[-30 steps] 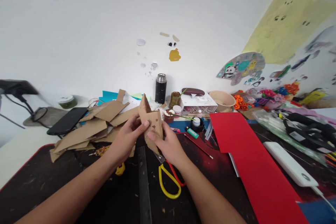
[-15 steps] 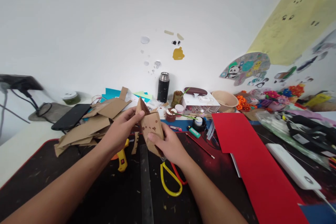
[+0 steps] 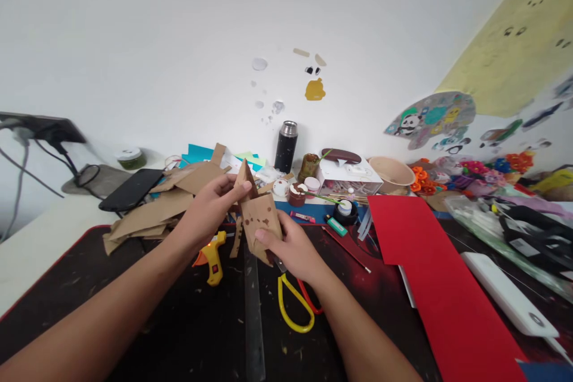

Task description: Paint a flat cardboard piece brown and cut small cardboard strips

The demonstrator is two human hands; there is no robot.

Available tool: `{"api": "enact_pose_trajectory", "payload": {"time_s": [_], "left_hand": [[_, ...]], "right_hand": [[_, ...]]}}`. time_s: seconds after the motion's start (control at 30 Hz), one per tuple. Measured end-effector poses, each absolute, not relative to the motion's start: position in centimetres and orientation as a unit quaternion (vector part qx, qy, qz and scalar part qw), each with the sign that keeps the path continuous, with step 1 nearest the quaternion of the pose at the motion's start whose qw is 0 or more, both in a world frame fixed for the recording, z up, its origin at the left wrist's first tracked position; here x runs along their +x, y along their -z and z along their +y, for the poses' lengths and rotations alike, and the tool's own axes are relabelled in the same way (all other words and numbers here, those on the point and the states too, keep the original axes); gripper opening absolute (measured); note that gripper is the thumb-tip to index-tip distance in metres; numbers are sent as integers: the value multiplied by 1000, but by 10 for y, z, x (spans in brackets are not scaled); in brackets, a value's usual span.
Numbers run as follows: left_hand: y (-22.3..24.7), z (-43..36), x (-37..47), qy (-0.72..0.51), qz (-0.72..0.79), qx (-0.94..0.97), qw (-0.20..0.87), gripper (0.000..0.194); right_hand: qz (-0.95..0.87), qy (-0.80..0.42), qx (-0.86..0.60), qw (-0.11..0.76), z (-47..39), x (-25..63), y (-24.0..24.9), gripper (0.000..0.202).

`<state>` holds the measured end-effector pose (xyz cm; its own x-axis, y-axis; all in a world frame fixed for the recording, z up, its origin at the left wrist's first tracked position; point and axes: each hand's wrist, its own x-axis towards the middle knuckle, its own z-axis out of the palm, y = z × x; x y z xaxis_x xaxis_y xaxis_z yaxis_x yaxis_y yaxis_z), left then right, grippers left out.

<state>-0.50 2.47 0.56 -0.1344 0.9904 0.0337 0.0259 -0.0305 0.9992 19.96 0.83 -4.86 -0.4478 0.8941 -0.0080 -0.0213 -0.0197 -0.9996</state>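
Observation:
A small folded cardboard piece with brown spots is held up between both hands over the dark mat. My left hand pinches its upper left flap between thumb and fingers. Around its lower right side my right hand is closed, thumb on the spotted face. Beneath the piece lie a dark ruler and scissors with a yellow and a red handle. A yellow glue gun rests left of the ruler, near my left forearm.
Cardboard scraps are piled at the left beside a black phone. A black bottle and a white box stand by the wall. Red card, a white power strip and a red pencil lie at the right.
The camera view has shifted slightly, so the surroundings appear farther right. Both hands still hold the cardboard piece, almost unchanged in pose.

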Motion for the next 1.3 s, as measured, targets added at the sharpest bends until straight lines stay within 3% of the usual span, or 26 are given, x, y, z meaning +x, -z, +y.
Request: {"api": "enact_pose_trajectory", "payload": {"time_s": [0.5, 0.83, 1.3], "left_hand": [[-3, 23, -1, -550, 517, 469, 458, 66], [11, 13, 16, -544, 488, 455, 509, 81], [26, 7, 32, -577, 462, 445, 507, 64]], "right_hand": [[-595, -571, -415, 384, 5, 196, 48, 50], [-558, -550, -433, 446, 12, 199, 45, 43], [-598, -465, -479, 443, 8, 194, 50, 44]]}}
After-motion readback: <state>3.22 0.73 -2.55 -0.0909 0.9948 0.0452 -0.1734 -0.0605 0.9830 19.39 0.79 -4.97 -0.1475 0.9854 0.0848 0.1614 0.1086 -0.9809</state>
